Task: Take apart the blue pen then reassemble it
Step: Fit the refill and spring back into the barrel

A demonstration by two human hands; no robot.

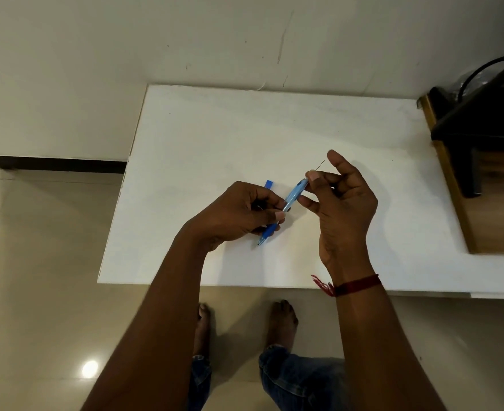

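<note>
A blue pen [292, 197] with a light-blue barrel and a darker blue grip slants above the white table [203, 137], tip pointing down toward me. My left hand [238, 215] is closed around its lower half at the grip. My right hand [342, 203] pinches the pen's top end between thumb and forefinger. A thin dark rod [321, 164] sticks up past those fingertips. A small blue piece [269, 184] lies on the table just behind my left hand.
The table's near edge runs just below my wrists, with my bare feet on the tiled floor [37, 262] beneath. A dark stand [479, 120] on a wooden surface sits at the far right. The wall is close behind the table.
</note>
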